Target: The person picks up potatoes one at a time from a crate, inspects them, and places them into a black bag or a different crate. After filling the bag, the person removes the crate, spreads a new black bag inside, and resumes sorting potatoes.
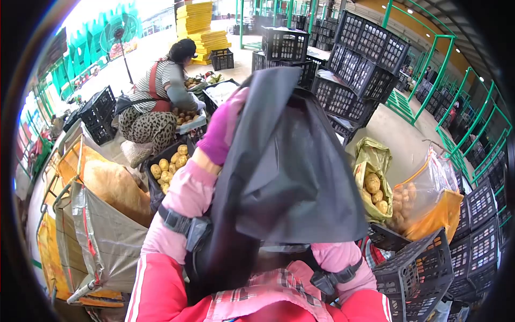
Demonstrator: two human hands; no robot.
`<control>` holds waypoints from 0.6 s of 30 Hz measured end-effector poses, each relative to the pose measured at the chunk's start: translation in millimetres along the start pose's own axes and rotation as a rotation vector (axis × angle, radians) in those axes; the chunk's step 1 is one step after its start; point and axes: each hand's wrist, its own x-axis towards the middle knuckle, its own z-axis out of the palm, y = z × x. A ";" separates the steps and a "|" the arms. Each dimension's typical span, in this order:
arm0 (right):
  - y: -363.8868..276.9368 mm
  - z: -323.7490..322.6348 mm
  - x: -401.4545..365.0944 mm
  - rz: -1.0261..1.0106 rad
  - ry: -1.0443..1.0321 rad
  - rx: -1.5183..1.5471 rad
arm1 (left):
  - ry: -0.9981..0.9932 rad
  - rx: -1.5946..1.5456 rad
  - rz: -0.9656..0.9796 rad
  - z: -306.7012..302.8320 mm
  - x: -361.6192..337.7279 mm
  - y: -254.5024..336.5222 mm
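A large black plastic bag [295, 177] is held up in front of me, and its folds fill the middle of the view. My left hand [224, 126], in a purple glove, is at the bag's upper left edge. Its fingers close on the plastic and partly disappear behind it. My right forearm, in a pink sleeve [343, 263], reaches up under the lower right of the bag; the hand itself is hidden by the plastic. Left of the bag, a black crate of potatoes [170, 166] stands on the floor.
A co-worker [158, 96] crouches over produce at the back left. Stacked black crates [357, 64] rise behind the bag. To the right are an olive sack of potatoes [373, 180], a clear bag [410, 204] and a tilted crate [413, 273]. A grey-sided sack frame [102, 231] stands left.
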 end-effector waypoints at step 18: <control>-137.0 -92.7 212.1 -0.336 0.385 -0.409 | 0.013 0.794 -0.126 36.6 -6.6 -39.9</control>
